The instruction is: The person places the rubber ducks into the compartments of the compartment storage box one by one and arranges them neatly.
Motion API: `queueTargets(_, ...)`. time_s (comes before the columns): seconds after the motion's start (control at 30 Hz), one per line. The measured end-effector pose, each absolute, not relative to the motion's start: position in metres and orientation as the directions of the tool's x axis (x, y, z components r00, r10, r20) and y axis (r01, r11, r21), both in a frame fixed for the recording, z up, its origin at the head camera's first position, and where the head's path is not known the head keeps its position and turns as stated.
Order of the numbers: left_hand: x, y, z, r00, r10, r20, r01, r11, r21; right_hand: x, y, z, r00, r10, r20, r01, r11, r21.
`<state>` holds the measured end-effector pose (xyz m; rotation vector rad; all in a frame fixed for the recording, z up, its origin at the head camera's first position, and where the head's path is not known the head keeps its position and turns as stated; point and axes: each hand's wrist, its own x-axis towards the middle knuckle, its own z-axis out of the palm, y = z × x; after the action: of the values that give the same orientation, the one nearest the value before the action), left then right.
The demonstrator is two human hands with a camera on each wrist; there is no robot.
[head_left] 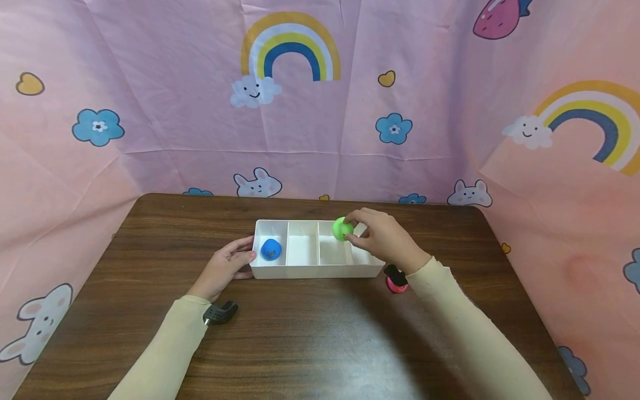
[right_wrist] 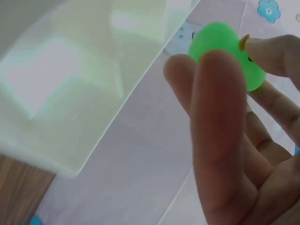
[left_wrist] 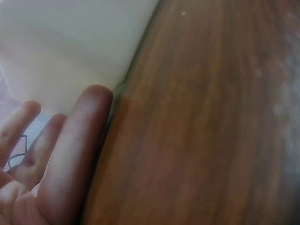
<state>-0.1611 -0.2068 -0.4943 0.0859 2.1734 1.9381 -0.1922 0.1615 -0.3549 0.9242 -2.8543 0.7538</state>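
Observation:
A white tray (head_left: 317,271), split into several compartments, stands on the table. My right hand (head_left: 382,233) pinches a green rubber duck (head_left: 342,229) between thumb and fingers, over the tray's right half. In the right wrist view the green duck (right_wrist: 218,40) shows its orange beak beside the thumb. A blue rubber duck (head_left: 270,249) sits in the leftmost compartment. My left hand (head_left: 225,266) rests against the tray's left end; its extended fingers (left_wrist: 75,145) touch the white wall in the left wrist view.
A pink round toy (head_left: 396,285) lies on the table by the tray's front right corner, partly hidden under the right wrist's black camera strap (head_left: 395,274). The brown wooden table (head_left: 300,344) meets a printed cloth backdrop (head_left: 175,111) behind and at the sides.

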Motion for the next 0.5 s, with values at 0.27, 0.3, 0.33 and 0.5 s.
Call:
queueTargets(0.27, -0.159, -0.208, -0.495, -0.973, 0.187, -0.138, -0.116, 0.125, 0.985, -0.198, 0.118, -0.363, -0.781, -0.604, 0.158, -0.608, 0.678, -0.413)
queueTargets(0.3, -0.159, -0.208, -0.495, -0.973, 0.186, -0.138, -0.116, 0.126, 0.985, -0.199, 0.113, -0.364, -0.777, -0.611, 0.15, -0.612, 0.677, -0.409)
queueTargets(0.33, -0.159, -0.208, -0.496, -0.973, 0.185, -0.138, -0.116, 0.128, 0.985, -0.2, 0.108, -0.366, -0.773, -0.619, 0.14, -0.615, 0.677, -0.404)
queueTargets(0.5, -0.161, -0.208, -0.497, -0.974, 0.179, -0.138, -0.116, 0.132, 0.985, -0.205, 0.09, -0.376, -0.752, -0.654, 0.084, -0.636, 0.686, -0.354)
